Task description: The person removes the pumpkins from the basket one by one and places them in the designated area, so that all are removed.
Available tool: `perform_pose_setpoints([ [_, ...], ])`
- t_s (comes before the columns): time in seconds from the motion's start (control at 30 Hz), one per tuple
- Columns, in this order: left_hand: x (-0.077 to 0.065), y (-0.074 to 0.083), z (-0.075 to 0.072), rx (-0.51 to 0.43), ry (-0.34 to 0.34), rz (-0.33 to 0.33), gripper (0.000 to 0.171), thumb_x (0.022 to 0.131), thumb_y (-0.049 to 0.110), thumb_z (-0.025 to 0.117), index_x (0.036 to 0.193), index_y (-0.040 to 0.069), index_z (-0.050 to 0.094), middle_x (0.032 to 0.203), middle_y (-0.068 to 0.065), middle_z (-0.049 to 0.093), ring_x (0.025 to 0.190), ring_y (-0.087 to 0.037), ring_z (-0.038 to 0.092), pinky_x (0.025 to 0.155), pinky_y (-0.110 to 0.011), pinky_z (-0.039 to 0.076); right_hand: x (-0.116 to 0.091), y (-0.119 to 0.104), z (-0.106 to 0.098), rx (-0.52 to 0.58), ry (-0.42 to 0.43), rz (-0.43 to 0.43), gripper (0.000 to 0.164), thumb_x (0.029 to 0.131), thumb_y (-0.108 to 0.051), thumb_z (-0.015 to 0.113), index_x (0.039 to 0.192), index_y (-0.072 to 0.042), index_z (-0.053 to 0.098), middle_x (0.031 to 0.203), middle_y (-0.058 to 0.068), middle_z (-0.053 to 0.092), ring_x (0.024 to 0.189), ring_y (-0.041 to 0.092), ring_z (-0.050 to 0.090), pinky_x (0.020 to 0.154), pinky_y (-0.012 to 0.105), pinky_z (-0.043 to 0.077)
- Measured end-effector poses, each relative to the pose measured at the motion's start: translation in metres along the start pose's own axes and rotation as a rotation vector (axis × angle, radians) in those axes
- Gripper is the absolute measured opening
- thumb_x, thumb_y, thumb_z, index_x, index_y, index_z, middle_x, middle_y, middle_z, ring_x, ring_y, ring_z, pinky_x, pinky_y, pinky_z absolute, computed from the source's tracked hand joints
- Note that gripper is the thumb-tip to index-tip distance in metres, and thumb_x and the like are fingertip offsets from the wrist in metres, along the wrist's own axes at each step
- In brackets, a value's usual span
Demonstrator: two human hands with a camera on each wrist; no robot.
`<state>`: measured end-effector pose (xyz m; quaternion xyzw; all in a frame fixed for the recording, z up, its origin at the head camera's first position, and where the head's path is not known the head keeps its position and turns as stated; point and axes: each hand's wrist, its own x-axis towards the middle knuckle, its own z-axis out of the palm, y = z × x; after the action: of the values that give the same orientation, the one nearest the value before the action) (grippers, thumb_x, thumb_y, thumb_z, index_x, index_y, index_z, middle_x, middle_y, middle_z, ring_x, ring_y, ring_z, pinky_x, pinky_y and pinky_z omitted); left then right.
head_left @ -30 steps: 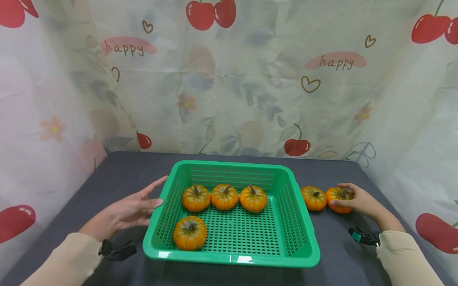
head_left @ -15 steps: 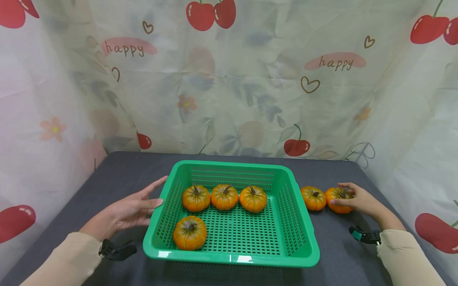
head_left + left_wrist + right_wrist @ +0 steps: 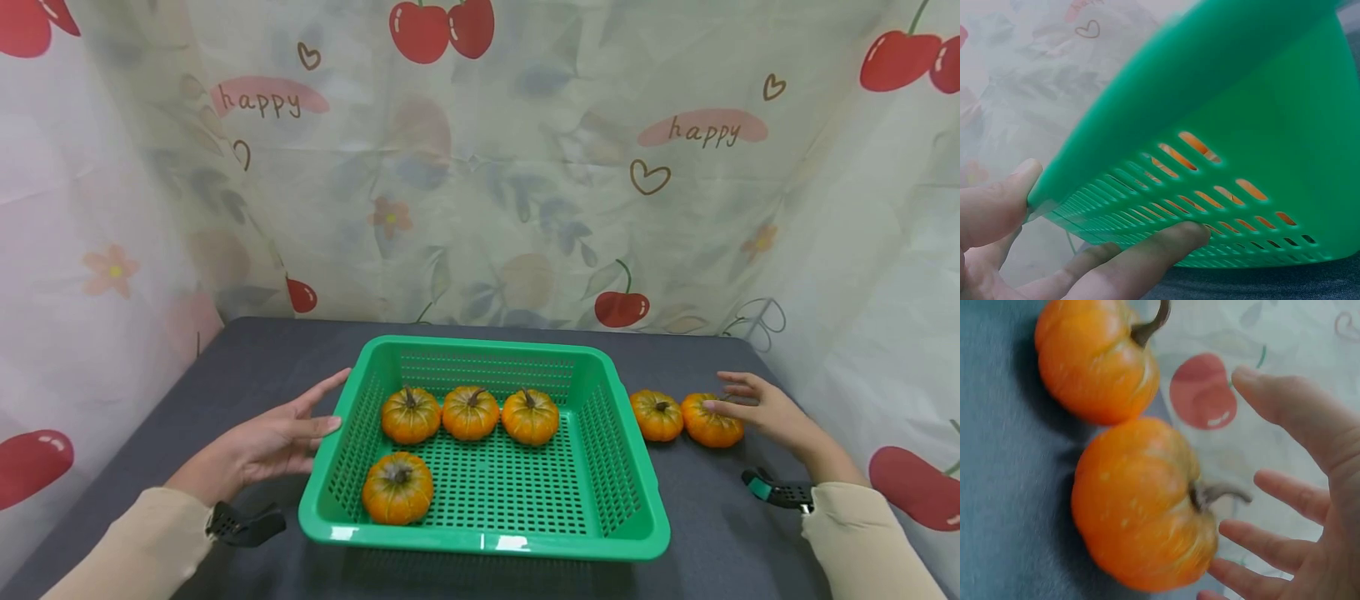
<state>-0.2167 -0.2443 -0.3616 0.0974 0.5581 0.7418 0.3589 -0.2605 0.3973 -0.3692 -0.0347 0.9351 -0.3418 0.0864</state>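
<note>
A green perforated plastic basket (image 3: 483,546) stands mid-table with several small orange pumpkins inside: three in a row at the back and one pumpkin (image 3: 398,488) at the front left. My left hand (image 3: 273,437) is at the basket's left side, fingers extended; in the left wrist view its thumb touches the rim and its fingers lie along the slotted wall. To the right of the basket two more pumpkins sit side by side, an inner pumpkin (image 3: 657,416) and an outer pumpkin (image 3: 1141,512). Just above the outer one, my right hand (image 3: 772,414) hovers with spread fingers, holding nothing.
The dark tabletop (image 3: 285,350) runs back to a printed curtain (image 3: 480,208) with cherries and "happy" lettering, which also hangs at both sides. Black bands (image 3: 246,525) are on both wrists.
My right hand has let go of the outer pumpkin and lifted slightly up and to the right. That pumpkin stays beside the other one. The left hand and basket have not moved.
</note>
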Motion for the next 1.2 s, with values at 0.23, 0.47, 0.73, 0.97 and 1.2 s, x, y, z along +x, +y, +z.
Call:
perform_pose_setpoints([
  [0.23,0.0,0.0,0.0,0.001,-0.002,0.006,0.085,0.103,0.01,0.047,0.152,0.039,-0.016,0.139,-0.01,0.046,0.116,-0.03,0.061,0.094,-0.054,0.051,-0.003,-0.025,-0.003,0.005,0.061,-0.035,0.077,0.098,-0.043,0.054,0.15,0.003,0.022,0.146,0.038,0.026,0.131,0.056,0.03,0.098,0.068,0.037],
  [0.47,0.0,0.0,0.0,-0.001,-0.019,0.01,0.085,0.103,0.01,0.046,0.152,0.039,-0.017,0.138,-0.009,0.047,0.115,-0.03,0.062,0.094,-0.053,0.051,-0.011,-0.065,-0.003,0.062,0.153,-0.132,0.069,0.099,-0.042,0.052,0.15,-0.001,0.028,0.146,0.03,0.036,0.13,0.049,0.04,0.097,0.064,0.04],
  [0.73,0.0,0.0,0.0,0.0,-0.027,0.012,0.084,0.103,0.01,0.045,0.152,0.039,-0.017,0.138,-0.009,0.047,0.116,-0.03,0.061,0.094,-0.053,0.051,-0.018,-0.105,0.005,0.126,0.234,-0.265,0.053,0.099,-0.037,0.054,0.144,-0.011,0.041,0.127,-0.014,0.053,0.101,-0.019,0.049,0.081,0.01,0.046],
  [0.97,0.0,0.0,0.0,-0.002,-0.031,0.013,0.084,0.103,0.01,0.045,0.152,0.039,-0.017,0.138,-0.009,0.047,0.116,-0.029,0.062,0.094,-0.053,0.051,-0.024,-0.147,0.021,0.239,0.2,-0.377,0.046,0.099,-0.03,0.056,0.141,-0.015,0.044,0.13,-0.009,0.054,0.108,-0.01,0.054,0.087,0.01,0.047],
  [1.2,0.0,0.0,0.0,0.02,-0.021,0.013,0.084,0.103,0.011,0.046,0.152,0.039,-0.017,0.14,-0.01,0.043,0.116,-0.029,0.061,0.094,-0.053,0.051,-0.026,-0.185,0.042,0.246,0.13,-0.455,0.044,0.098,-0.024,0.059,0.138,-0.013,0.046,0.138,0.009,0.052,0.122,0.017,0.055,0.09,0.014,0.049],
])
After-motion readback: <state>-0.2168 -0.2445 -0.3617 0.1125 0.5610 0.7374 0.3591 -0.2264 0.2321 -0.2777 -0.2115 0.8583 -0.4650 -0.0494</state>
